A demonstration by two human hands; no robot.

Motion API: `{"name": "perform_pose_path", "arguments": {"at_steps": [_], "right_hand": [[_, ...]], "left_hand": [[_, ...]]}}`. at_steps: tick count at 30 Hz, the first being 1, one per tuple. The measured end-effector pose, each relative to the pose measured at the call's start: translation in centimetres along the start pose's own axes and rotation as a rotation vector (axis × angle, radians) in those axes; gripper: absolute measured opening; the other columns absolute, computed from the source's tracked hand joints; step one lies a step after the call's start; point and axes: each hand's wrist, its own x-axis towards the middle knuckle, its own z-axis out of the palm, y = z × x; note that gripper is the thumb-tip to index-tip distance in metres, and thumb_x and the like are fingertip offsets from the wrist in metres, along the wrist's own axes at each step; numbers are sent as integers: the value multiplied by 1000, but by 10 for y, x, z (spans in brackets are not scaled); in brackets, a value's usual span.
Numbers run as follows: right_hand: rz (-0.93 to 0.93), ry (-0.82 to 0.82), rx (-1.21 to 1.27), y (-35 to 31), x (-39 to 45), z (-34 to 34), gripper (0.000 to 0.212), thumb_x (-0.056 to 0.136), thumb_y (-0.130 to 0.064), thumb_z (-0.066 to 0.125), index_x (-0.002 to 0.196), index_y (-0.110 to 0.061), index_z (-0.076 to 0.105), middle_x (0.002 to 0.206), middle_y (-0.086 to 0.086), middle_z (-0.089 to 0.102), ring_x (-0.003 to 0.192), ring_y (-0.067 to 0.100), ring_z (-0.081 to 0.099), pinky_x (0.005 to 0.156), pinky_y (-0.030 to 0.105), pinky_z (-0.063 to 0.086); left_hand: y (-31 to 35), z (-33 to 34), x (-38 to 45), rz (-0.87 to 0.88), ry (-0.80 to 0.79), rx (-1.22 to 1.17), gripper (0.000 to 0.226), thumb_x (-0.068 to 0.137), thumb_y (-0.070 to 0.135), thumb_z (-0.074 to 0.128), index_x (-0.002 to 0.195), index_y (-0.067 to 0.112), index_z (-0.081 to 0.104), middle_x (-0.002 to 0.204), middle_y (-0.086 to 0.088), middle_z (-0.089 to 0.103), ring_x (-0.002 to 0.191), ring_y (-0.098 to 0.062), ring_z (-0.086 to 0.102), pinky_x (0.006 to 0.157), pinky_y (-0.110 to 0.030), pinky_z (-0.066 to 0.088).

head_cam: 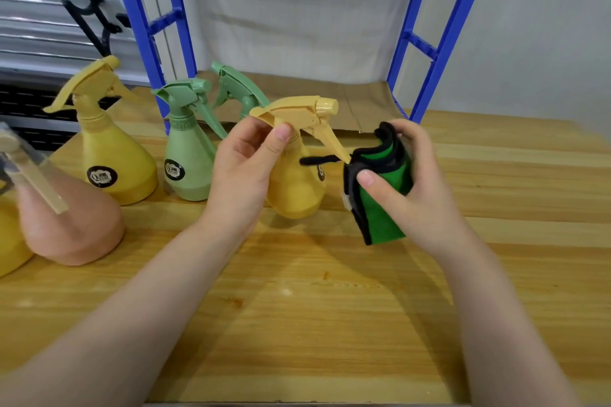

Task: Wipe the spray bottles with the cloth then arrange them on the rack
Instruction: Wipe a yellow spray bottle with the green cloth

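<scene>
My left hand grips the neck of a yellow spray bottle, held tilted just above the wooden table. My right hand holds a folded green cloth with black edging, which touches the tip of the bottle's trigger. More bottles stand to the left: a yellow one, a green one, a pink one, and a second green one partly hidden behind my hand. The blue rack stands behind, its lower shelf lined with brown paper.
Another yellow bottle is cut off at the left edge. Grey shelving and a black bracket lie beyond the table at the back left. A grey sheet hangs behind the rack.
</scene>
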Motion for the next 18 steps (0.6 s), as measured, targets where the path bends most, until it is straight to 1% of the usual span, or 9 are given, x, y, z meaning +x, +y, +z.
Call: {"name": "perform_pose_path", "arguments": {"at_steps": [1,3,6,8,10,12,14,16,18], "right_hand": [[-24,3,-34,-1,-3,-5,61,79,-53,69,129,-46,35,114,-39,50,112,-7,54,91,16,43],[-85,15,-107,-6,-10,-14,63,74,-54,66,128,-49,33,115,-36,50,111,-3,54,90,19,42],[-224,28,-186,-19,-15,-19,62,77,-51,65,131,-43,34,121,-32,47,115,0,53,94,19,43],[-338,41,-236,-30,-12,-19,60,81,-48,65,133,-36,36,124,-29,45,118,0,50,98,19,42],[-398,56,-291,-42,-5,-17,57,84,-48,63,132,-32,39,122,-21,46,116,0,49,97,18,40],[-383,60,-340,-52,8,-11,56,87,-50,60,134,-27,42,121,-12,47,115,3,47,97,19,39],[-343,66,-398,-58,23,-2,58,88,-55,55,136,-24,42,123,-9,46,117,6,45,99,25,40],[-311,59,-457,-58,35,8,62,89,-60,49,140,-25,39,125,-7,45,120,11,43,101,32,40],[-271,60,-463,-57,44,18,72,89,-60,49,147,-22,31,130,-5,44,124,12,42,102,31,38]], "left_hand": [[1,0,0,-3,4,-2,11,88,32,67,96,26,71,100,2,71,100,-20,64,93,-39,51],[1,1,-2,-11,15,15,11,89,30,67,97,23,70,99,1,71,99,-20,65,92,-40,52],[3,4,-5,-24,31,95,23,84,38,67,96,18,68,96,-3,71,94,-22,66,90,-42,54],[2,5,-6,-18,13,166,21,87,35,65,95,17,67,94,-4,70,91,-21,66,85,-36,55],[3,5,-5,-11,-12,205,11,90,29,64,91,19,66,84,4,68,82,-11,64,76,-24,51],[2,6,-5,7,-24,223,11,91,27,63,85,18,65,76,8,64,74,-5,58,70,-20,47],[1,5,-5,28,-50,233,20,92,28,63,87,9,65,75,-2,62,72,-9,56,69,-24,46],[3,6,-8,46,-94,234,25,91,29,61,92,4,65,78,-6,62,74,-7,57,70,-21,45],[4,7,-9,1,-97,162,18,91,28,62,92,12,69,81,-3,66,78,-6,60,73,-22,47]]}}
